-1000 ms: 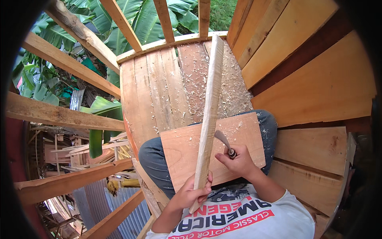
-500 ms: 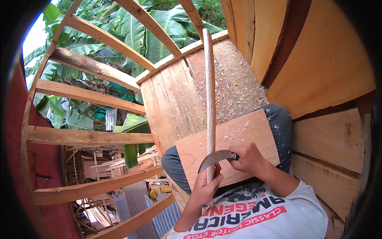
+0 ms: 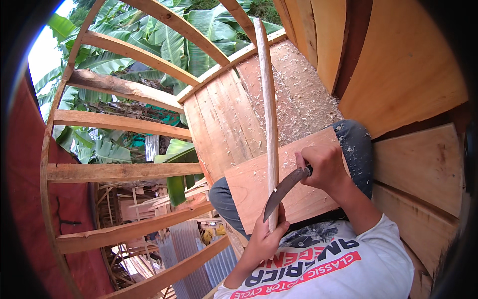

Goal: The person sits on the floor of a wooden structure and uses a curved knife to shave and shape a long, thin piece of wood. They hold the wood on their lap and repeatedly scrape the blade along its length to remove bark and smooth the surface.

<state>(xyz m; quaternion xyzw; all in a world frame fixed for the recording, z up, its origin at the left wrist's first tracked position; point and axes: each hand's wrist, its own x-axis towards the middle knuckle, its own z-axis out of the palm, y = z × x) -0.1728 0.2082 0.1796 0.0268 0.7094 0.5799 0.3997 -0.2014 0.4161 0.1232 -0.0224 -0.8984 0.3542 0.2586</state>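
A long, pale, peeled wooden stick (image 3: 269, 114) stands up from my lap and leans slightly to the left at its top. My left hand (image 3: 267, 235) is wrapped round its lower end. In my right hand (image 3: 324, 168) is the dark handle of a curved knife (image 3: 285, 192), held by a closed grip. The blade slants down to the left and lies across the stick just above my left hand. A small pale chip shows at the blade. Beneath the stick, a flat wooden board (image 3: 313, 204) rests across my thighs with a few shavings on it.
Wood shavings (image 3: 306, 94) cover the plank floor (image 3: 219, 124) ahead. Wooden rails (image 3: 124, 172) line the left side, with banana leaves, corrugated sheets (image 3: 186, 254) and timber beyond. Plank walls (image 3: 418, 174) stand close on my right.
My right hand has risen slightly and the knife now slants more steeply, its tip lower. The view has shifted a little, and the stick stays in my left hand.
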